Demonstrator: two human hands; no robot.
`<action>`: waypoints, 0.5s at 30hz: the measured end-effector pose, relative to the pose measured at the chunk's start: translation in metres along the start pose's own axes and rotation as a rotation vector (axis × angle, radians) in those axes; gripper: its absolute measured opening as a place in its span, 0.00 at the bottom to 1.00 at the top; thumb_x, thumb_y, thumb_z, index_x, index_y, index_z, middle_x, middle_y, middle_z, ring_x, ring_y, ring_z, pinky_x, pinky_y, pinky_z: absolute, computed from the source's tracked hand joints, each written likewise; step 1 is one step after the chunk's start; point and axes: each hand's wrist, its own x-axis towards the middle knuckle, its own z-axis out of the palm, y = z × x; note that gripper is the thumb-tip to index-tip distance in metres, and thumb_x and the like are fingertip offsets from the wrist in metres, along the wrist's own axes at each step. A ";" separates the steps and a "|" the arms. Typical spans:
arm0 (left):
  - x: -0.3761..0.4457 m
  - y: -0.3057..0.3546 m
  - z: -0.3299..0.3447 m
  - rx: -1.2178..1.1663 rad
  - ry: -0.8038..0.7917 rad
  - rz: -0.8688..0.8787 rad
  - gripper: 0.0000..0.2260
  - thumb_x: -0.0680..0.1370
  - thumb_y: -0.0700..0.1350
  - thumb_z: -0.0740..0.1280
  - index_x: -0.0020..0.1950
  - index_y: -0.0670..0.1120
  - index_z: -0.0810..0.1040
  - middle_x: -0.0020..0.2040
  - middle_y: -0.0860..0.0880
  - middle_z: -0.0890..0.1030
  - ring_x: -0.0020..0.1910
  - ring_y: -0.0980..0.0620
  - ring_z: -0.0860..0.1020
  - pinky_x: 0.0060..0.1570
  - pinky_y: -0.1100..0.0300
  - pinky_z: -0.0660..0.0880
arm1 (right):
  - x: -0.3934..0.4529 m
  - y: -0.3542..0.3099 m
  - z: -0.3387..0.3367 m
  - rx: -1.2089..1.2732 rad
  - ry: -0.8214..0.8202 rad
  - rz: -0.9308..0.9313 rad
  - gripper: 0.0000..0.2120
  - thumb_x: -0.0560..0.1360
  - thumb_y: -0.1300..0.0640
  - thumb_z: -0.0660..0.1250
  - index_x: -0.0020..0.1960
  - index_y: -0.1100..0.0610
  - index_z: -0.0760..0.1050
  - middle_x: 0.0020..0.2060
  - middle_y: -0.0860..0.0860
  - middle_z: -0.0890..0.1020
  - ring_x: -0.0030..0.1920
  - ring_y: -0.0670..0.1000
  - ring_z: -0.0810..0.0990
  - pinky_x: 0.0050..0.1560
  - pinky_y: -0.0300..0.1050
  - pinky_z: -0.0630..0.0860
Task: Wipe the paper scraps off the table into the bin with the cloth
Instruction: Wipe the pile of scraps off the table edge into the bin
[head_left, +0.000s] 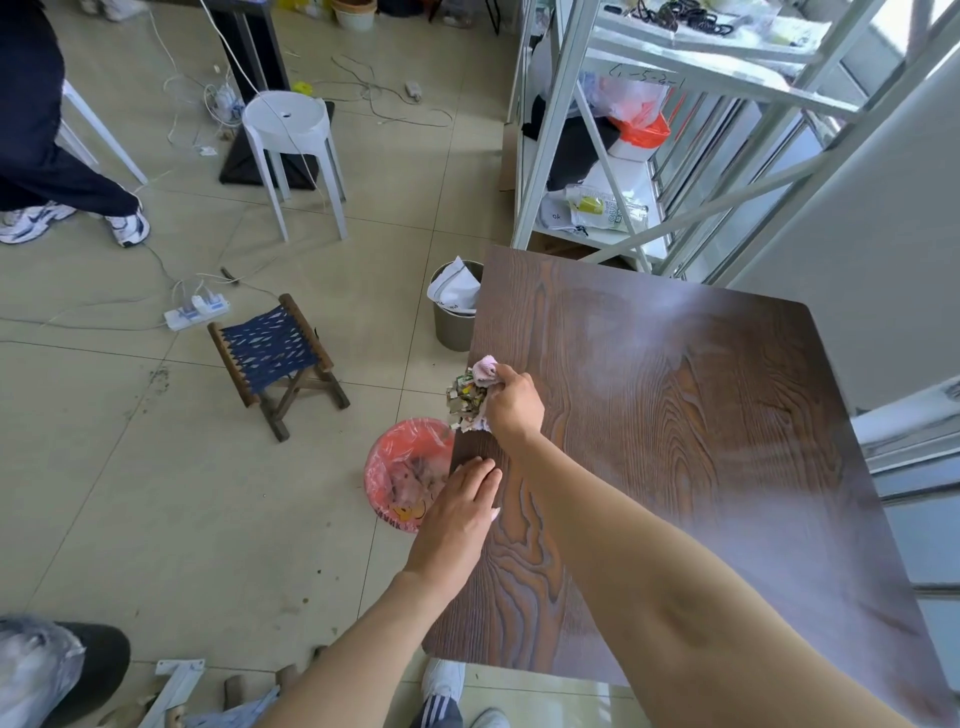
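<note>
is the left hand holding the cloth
No, the left hand lies flat and empty on the table edge, while the right hand grips the cloth.

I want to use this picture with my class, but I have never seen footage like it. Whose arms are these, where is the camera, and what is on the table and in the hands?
There is no machine here. A person wears a wide-angle camera on the head, looking forward and down, so the two bare arms are the wearer's own. The right hand grips a pale cloth and has pushed a heap of paper scraps to the left edge of the dark wooden table. The left hand lies flat and empty on that edge. On the floor below stands a bin lined with a pink bag, slightly nearer the wearer than the scraps. A second, grey bin stands further along.
</note>
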 end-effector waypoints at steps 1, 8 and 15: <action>0.000 0.000 0.000 -0.015 -0.008 -0.002 0.23 0.70 0.46 0.74 0.64 0.43 0.76 0.63 0.47 0.78 0.63 0.49 0.77 0.65 0.56 0.71 | 0.001 -0.003 0.002 -0.001 -0.005 -0.007 0.22 0.77 0.64 0.54 0.67 0.52 0.72 0.58 0.60 0.75 0.55 0.63 0.77 0.53 0.48 0.71; 0.002 -0.003 0.001 -0.075 -0.056 -0.004 0.21 0.75 0.48 0.68 0.67 0.45 0.72 0.66 0.49 0.73 0.69 0.51 0.70 0.70 0.58 0.67 | 0.008 -0.020 0.012 0.026 -0.044 -0.043 0.22 0.74 0.68 0.55 0.64 0.58 0.74 0.57 0.62 0.74 0.53 0.64 0.77 0.45 0.46 0.69; 0.001 -0.003 -0.002 -0.094 -0.056 0.008 0.21 0.77 0.46 0.59 0.71 0.45 0.68 0.71 0.49 0.69 0.73 0.51 0.64 0.74 0.57 0.61 | 0.013 -0.032 0.021 0.010 -0.075 -0.085 0.21 0.71 0.72 0.53 0.58 0.64 0.76 0.51 0.64 0.80 0.60 0.59 0.70 0.51 0.50 0.72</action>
